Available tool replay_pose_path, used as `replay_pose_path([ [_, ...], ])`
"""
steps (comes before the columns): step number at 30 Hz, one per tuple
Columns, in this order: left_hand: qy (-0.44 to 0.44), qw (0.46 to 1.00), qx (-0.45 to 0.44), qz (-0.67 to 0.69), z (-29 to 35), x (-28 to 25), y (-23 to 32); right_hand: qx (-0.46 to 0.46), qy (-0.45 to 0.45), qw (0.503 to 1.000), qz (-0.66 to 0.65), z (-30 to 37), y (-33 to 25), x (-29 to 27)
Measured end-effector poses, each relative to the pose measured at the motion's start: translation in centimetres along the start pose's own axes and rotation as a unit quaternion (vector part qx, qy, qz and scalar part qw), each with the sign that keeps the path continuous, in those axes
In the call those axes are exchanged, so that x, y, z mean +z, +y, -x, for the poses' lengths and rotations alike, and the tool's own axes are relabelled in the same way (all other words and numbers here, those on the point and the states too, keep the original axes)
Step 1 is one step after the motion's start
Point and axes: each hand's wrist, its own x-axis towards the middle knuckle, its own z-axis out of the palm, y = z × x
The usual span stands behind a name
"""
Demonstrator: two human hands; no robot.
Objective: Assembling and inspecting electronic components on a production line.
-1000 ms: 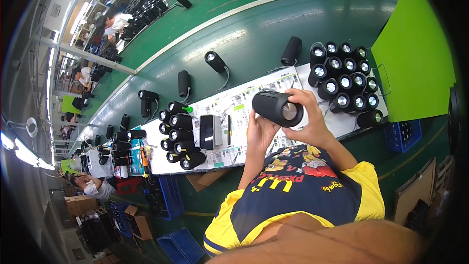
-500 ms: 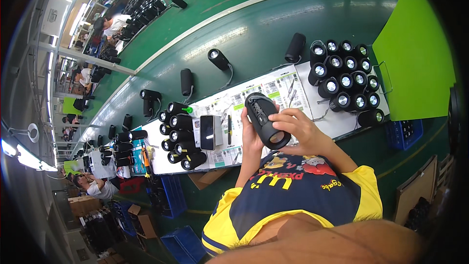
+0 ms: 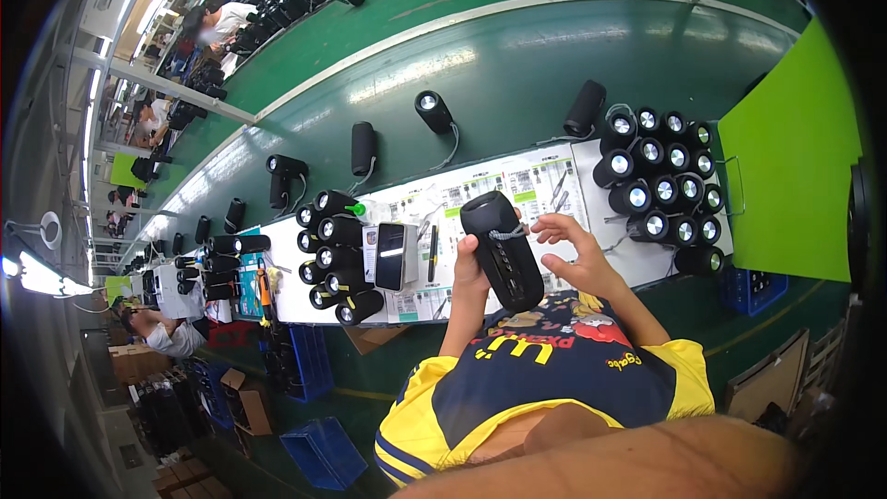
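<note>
A black cylindrical speaker (image 3: 508, 268) with a grey cord is in my left hand (image 3: 468, 270), whose thumb shows along its left side. The speaker stands tilted over the near edge of the table, with a row of buttons in view. Just to its right is my right hand (image 3: 584, 263), fingers spread and holding nothing. On the white tabletop to the left lie a phone (image 3: 391, 257) and a black pen-like tool (image 3: 432, 253). Printed sheets (image 3: 517, 183) are spread beyond the speaker.
Many standing speakers (image 3: 665, 189) crowd the right, beside a bright green panel (image 3: 785, 157). More speakers (image 3: 337, 268) are stacked left of the phone. Single speakers (image 3: 364, 148) stand on the green belt (image 3: 499, 83) at the back. A blue crate (image 3: 753, 288) sits below right.
My right hand has come off the speaker and opened out to its right. The speaker has been turned in my left hand, its cord now facing right. The view has shifted slightly.
</note>
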Motion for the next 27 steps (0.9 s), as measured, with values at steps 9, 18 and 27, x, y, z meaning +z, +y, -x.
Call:
replay_pose_path([
  [9, 0.06, 0.953, 0.093, -0.282, -4.9, -2.5, 1.4, 0.022, -0.055, 0.997, 0.045, -7.1, 2.2, -0.9],
  [18, 0.047, 0.882, 0.08, -0.462, -13.5, -7.9, 2.2, 0.014, 0.011, 0.989, 0.147, -15.8, 9.8, -2.5],
  [27, 0.085, 0.748, 0.13, -0.646, -18.4, -8.4, 2.2, 0.049, 0.307, 0.908, 0.28, -24.5, 23.6, -7.0],
])
